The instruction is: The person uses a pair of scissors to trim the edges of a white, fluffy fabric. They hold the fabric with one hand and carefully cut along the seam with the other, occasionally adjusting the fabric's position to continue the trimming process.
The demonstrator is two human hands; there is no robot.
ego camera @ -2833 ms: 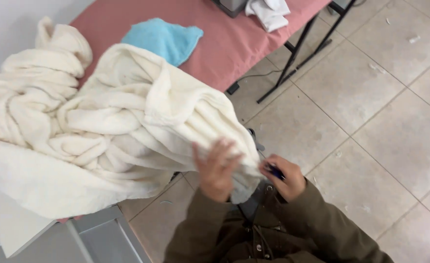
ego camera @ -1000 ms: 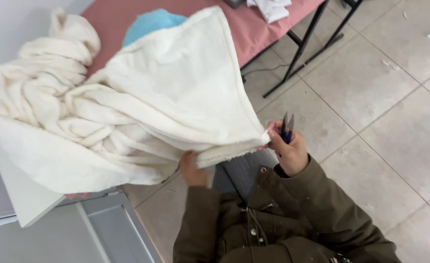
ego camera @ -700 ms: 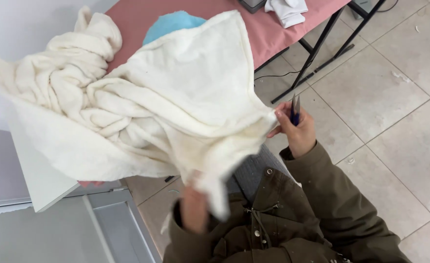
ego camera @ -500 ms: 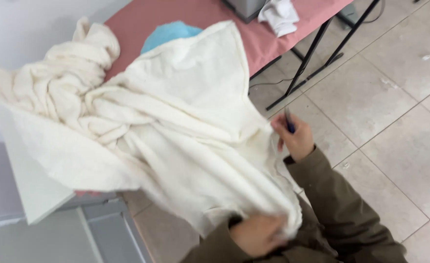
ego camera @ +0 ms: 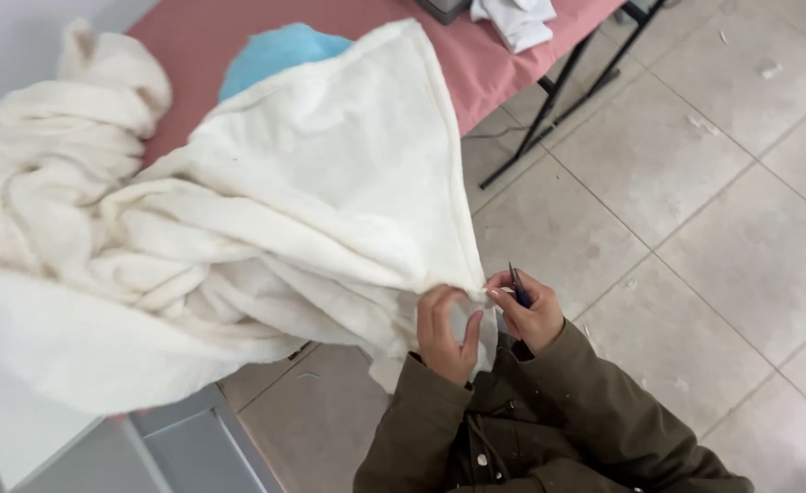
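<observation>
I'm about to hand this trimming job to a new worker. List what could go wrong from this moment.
1. The right hand holds small blue-handled snips close to the left hand, which pinches the cream fleece blanket at its corner; a slip could nick a finger or cut the fabric.
2. Much of the blanket hangs off the pink table edge toward the tiled floor; it may slide down and get dirty.
</observation>
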